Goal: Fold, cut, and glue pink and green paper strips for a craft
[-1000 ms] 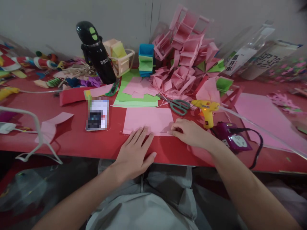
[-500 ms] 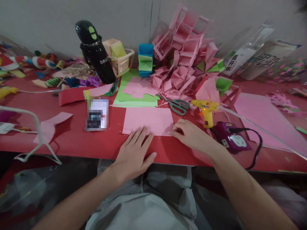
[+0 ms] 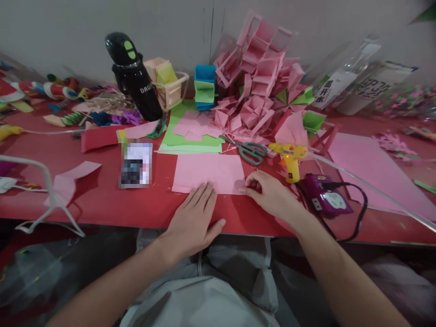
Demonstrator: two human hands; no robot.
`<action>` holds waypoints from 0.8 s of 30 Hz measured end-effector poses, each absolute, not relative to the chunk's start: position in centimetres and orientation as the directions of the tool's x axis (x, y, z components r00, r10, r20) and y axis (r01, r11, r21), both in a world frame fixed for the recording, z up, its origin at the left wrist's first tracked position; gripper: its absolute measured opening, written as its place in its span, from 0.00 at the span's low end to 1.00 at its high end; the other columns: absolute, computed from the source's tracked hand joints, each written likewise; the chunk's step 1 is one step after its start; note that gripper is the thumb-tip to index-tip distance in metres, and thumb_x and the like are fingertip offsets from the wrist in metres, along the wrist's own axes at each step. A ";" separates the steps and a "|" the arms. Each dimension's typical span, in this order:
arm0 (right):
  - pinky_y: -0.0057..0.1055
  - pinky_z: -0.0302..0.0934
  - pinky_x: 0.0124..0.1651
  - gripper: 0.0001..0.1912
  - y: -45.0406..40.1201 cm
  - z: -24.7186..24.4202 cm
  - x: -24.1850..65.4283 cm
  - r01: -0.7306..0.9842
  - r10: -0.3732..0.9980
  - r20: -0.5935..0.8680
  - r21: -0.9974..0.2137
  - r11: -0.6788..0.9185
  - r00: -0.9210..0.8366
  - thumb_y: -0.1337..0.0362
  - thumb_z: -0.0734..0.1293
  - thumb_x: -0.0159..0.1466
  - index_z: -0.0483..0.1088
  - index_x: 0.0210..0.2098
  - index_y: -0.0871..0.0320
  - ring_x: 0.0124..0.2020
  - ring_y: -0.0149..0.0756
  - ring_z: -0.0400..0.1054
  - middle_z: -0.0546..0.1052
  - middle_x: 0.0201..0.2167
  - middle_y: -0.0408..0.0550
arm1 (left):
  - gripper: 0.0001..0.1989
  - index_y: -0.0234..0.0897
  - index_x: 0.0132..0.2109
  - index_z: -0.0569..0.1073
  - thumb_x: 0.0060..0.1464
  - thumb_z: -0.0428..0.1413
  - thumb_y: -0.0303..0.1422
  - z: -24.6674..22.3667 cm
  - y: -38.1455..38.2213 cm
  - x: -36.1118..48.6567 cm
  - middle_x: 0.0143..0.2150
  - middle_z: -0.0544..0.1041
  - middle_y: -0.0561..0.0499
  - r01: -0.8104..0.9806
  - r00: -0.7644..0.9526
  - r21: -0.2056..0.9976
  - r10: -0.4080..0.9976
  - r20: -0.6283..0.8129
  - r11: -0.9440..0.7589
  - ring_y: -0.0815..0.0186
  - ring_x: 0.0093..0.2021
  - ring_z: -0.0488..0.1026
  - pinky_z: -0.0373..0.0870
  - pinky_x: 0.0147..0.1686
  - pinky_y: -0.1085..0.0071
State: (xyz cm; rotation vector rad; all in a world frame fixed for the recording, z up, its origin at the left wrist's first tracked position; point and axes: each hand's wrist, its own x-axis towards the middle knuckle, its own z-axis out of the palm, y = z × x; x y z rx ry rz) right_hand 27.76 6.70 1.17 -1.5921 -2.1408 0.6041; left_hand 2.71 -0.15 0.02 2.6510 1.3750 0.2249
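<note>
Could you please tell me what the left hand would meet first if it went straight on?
The left hand would first meet the pink sheet it touches, then probably the scissors, though depth is unclear.

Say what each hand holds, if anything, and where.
The left hand grips nothing, its fingers resting on the pink sheet; whether the right hand pinches its near right corner is unclear.

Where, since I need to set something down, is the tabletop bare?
Red tabletop is bare along the front edge between the bent pink strip and the left hand, with less between that and the right hand. Beyond and right of the pink sheet it is crowded: scissors, glue gun, pink paper models.
</note>
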 end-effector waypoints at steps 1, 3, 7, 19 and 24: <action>0.33 0.62 0.37 0.05 6.7 1.1 27.9 0.780 0.963 0.066 -0.572 0.252 -0.263 0.67 0.69 0.61 0.67 0.33 0.56 0.33 0.37 0.69 0.74 0.32 0.45 | 0.36 0.23 0.71 0.55 0.67 0.46 0.46 0.0 -0.2 2.7 0.75 0.51 0.32 0.795 0.573 0.197 0.817 0.070 -0.574 0.48 0.75 0.47 0.52 0.71 0.51; 0.34 0.64 0.38 0.03 6.4 1.1 27.8 0.778 0.962 0.092 -0.571 0.262 -0.257 0.68 0.68 0.62 0.69 0.34 0.56 0.33 0.38 0.70 0.75 0.32 0.46 | 0.33 0.29 0.72 0.57 0.67 0.47 0.45 0.0 -0.2 2.6 0.75 0.51 0.32 0.789 0.579 0.189 0.811 0.089 -0.584 0.47 0.75 0.47 0.53 0.71 0.49; 0.47 0.65 0.53 0.11 3.2 1.3 25.6 0.851 0.909 0.343 -0.379 0.364 -0.237 0.70 0.59 0.69 0.73 0.44 0.60 0.47 0.47 0.72 0.79 0.43 0.56 | 0.32 0.35 0.72 0.58 0.67 0.47 0.45 -0.2 -0.4 2.6 0.75 0.51 0.32 0.788 0.576 0.182 0.809 0.119 -0.588 0.45 0.75 0.47 0.54 0.70 0.47; 0.52 0.51 0.71 0.36 -1.6 -1.0 23.0 0.791 0.804 0.234 -0.172 0.587 -0.546 0.49 0.58 0.73 0.54 0.71 0.66 0.70 0.48 0.58 0.63 0.69 0.59 | 0.39 0.21 0.71 0.55 0.66 0.46 0.50 -0.7 -0.4 2.5 0.74 0.52 0.31 0.805 0.564 0.155 0.820 0.097 -0.573 0.48 0.75 0.48 0.51 0.72 0.53; 0.53 0.49 0.72 0.34 -1.7 -1.1 24.8 0.841 0.840 0.230 -0.123 0.527 -0.492 0.50 0.58 0.73 0.52 0.72 0.61 0.71 0.48 0.56 0.61 0.70 0.56 | 0.40 0.23 0.71 0.55 0.67 0.44 0.52 -0.6 -0.7 2.1 0.75 0.51 0.33 0.827 0.534 0.126 0.835 0.131 -0.548 0.49 0.75 0.48 0.52 0.71 0.52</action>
